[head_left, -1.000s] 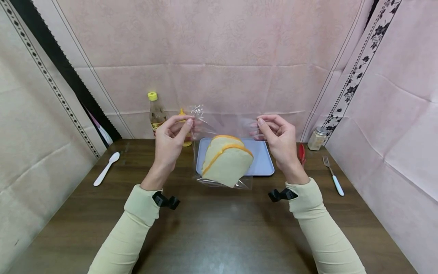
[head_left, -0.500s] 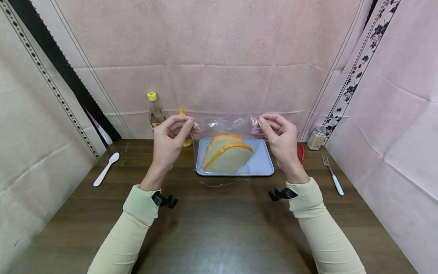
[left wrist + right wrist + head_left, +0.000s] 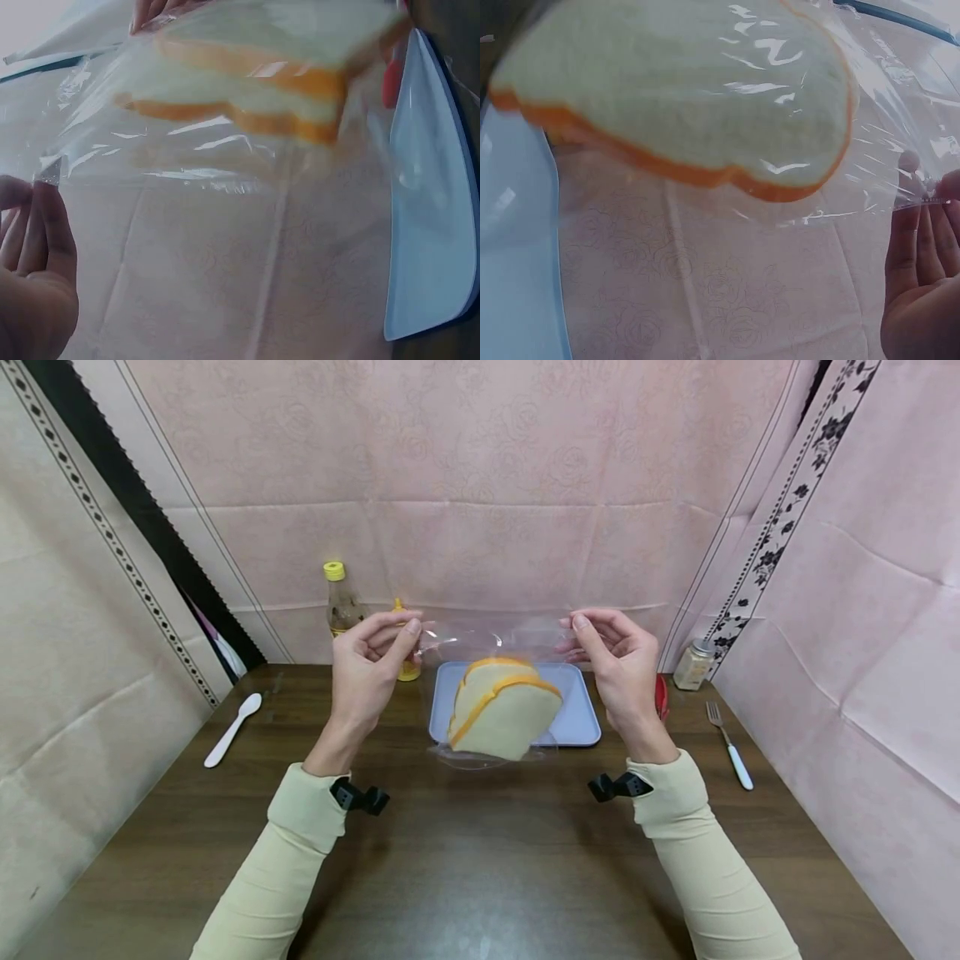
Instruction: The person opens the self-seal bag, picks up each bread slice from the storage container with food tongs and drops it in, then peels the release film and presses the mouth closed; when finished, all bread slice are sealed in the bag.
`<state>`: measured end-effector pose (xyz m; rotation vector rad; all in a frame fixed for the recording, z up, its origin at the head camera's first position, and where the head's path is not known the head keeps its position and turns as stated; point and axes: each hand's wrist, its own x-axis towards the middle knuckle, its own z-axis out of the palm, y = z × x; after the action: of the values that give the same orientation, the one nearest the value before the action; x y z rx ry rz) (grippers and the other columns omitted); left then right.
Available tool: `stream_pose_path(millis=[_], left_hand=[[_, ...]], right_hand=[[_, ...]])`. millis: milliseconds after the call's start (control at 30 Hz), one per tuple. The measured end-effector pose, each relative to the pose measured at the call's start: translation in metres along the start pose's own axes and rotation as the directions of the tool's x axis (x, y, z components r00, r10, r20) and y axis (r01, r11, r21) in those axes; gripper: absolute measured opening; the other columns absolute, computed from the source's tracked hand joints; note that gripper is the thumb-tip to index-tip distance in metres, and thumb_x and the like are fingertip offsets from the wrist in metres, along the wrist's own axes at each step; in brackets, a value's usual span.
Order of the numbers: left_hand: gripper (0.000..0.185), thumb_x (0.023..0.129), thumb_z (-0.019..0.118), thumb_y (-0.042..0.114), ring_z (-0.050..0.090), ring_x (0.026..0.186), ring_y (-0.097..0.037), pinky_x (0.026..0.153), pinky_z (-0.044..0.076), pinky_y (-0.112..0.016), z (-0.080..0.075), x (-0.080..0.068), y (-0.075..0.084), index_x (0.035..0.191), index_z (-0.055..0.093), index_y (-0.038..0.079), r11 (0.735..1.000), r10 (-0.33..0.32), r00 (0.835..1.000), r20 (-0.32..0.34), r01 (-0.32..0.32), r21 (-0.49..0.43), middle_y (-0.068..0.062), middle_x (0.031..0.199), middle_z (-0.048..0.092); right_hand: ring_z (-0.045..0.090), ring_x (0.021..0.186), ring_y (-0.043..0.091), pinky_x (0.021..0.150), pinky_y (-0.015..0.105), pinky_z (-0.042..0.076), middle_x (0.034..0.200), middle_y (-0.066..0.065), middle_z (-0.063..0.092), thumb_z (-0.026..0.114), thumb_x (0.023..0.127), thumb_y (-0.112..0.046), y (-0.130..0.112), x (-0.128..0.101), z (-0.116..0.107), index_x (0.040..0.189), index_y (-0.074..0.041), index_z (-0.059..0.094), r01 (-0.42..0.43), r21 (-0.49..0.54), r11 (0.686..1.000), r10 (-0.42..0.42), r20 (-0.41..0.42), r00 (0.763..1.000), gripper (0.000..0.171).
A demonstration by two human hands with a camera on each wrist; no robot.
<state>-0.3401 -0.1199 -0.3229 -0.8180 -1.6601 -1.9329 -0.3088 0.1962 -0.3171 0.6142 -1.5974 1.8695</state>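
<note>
A clear plastic bag (image 3: 495,639) hangs between my two hands, stretched by its top corners. My left hand (image 3: 367,664) pinches the left corner, and my right hand (image 3: 618,664) pinches the right one. Inside the bag lean two slices of bread (image 3: 506,714) with orange crusts, one overlapping the other. The slices also show through the film in the left wrist view, the bread (image 3: 247,82), and in the right wrist view, the bread (image 3: 697,97). Behind and below the bag lies a pale blue tray (image 3: 577,706), partly covered by the bread.
A yellow-capped bottle (image 3: 343,606) and a yellow squeeze bottle (image 3: 409,672) stand behind my left hand. Left lies a white spoon (image 3: 234,730). On the right are a red object (image 3: 661,696), a seasoning jar (image 3: 694,664) and a fork (image 3: 729,745). Cloth walls surround the wooden table (image 3: 480,860).
The bag and bread tipped back half a second ago, their lower end going away from me, then swung forward again. My hands have spread slightly apart, keeping hold of the corners.
</note>
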Motion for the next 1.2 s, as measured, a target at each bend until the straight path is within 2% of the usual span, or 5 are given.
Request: stream_pose_path(millis=[200, 467, 733, 867, 1200], left_hand=[[0.024, 0.103, 0.072, 0.002, 0.082, 0.083, -0.018, 0.068, 0.064, -0.025, -0.009, 0.002, -0.005, 0.125, 0.075, -0.004, 0.984, -0.005, 0.997, 0.08, 0.019, -0.177, -0.011, 0.103, 0.085], [0.021, 0.104, 0.063, -0.01, 0.082, 0.092, -0.02, 0.073, 0.065, -0.026, -0.016, 0.002, -0.005, 0.115, 0.079, 0.0, 0.9, 0.013, 0.978, 0.21, 0.08, -0.428, -0.013, 0.108, 0.084], [0.016, 0.099, 0.065, -0.013, 0.08, 0.077, -0.018, 0.071, 0.066, -0.029, -0.021, 0.002, 0.013, 0.107, 0.078, -0.008, 0.974, 0.085, 0.962, 0.26, -0.025, -0.225, -0.009, 0.104, 0.085], [0.013, 0.097, 0.064, -0.016, 0.077, 0.07, -0.02, 0.068, 0.066, -0.03, -0.023, 0.002, 0.018, 0.102, 0.076, -0.014, 0.978, 0.118, 0.959, 0.257, -0.068, -0.197, -0.008, 0.102, 0.085], [0.015, 0.095, 0.056, -0.018, 0.082, 0.089, -0.02, 0.065, 0.063, -0.027, -0.024, 0.003, 0.02, 0.098, 0.069, -0.023, 0.971, 0.161, 0.951, 0.264, -0.104, -0.216, -0.013, 0.103, 0.084]], right_hand=[[0.08, 0.074, 0.017, 0.067, 0.029, 0.066, 0.096, 0.012, 0.084, 0.075, 0.101, -0.004, -0.001, 0.001, -0.003, 0.119, 0.009, 0.076, 0.027, 0.036, 0.999, -0.028, 0.015, 0.999, 0.022], [0.081, 0.074, 0.019, 0.065, 0.027, 0.065, 0.096, 0.01, 0.084, 0.071, 0.1, 0.006, 0.0, 0.001, -0.006, 0.115, 0.001, 0.078, -0.015, 0.173, 0.985, 0.006, 0.049, 0.999, 0.018], [0.08, 0.074, 0.019, 0.069, 0.029, 0.067, 0.094, 0.01, 0.083, 0.065, 0.101, 0.011, -0.002, 0.002, -0.01, 0.104, -0.003, 0.075, -0.059, 0.316, 0.947, 0.021, 0.121, 0.992, 0.018], [0.077, 0.074, 0.019, 0.067, 0.028, 0.064, 0.094, 0.01, 0.082, 0.059, 0.102, 0.014, -0.004, 0.002, -0.01, 0.1, -0.003, 0.072, -0.042, 0.298, 0.954, -0.005, 0.156, 0.988, 0.022], [0.079, 0.078, 0.018, 0.067, 0.029, 0.066, 0.097, 0.01, 0.082, 0.055, 0.099, 0.016, -0.006, 0.0, -0.012, 0.098, 0.0, 0.072, 0.015, 0.237, 0.971, -0.06, 0.184, 0.981, 0.023]])
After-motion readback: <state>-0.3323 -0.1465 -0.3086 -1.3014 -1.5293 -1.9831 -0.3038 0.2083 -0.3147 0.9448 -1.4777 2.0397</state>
